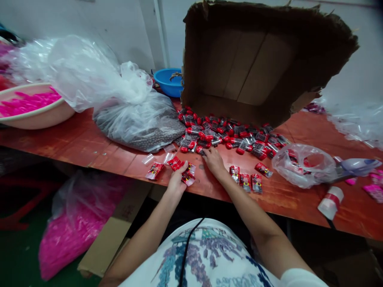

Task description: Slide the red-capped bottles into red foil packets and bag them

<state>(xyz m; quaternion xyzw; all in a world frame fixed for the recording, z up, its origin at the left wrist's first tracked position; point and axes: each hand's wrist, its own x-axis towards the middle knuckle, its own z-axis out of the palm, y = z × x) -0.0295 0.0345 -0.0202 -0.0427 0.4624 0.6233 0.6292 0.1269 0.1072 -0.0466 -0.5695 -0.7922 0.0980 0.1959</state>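
Note:
My left hand [178, 178] is closed on several small red printed packets [189, 174] near the table's front edge. Another red packet [155, 170] lies just left of it, with small clear plastic bags [147, 159] behind. My right hand [214, 162] reaches to the near edge of a pile of small clear containers with red ends [230, 133]. Its fingertips are at one red-ended container [199, 150]; whether they grip it I cannot tell. To the right of that forearm lie several more red packets [245, 182].
A large torn cardboard box [239, 71] lies open behind the pile. Left of it are a tied clear bag of dark beads [137, 123], a blue basin [169, 81] and a pale basin of pink pieces [36, 117]. A clear bag [305, 165] and a white roll [330, 202] sit right.

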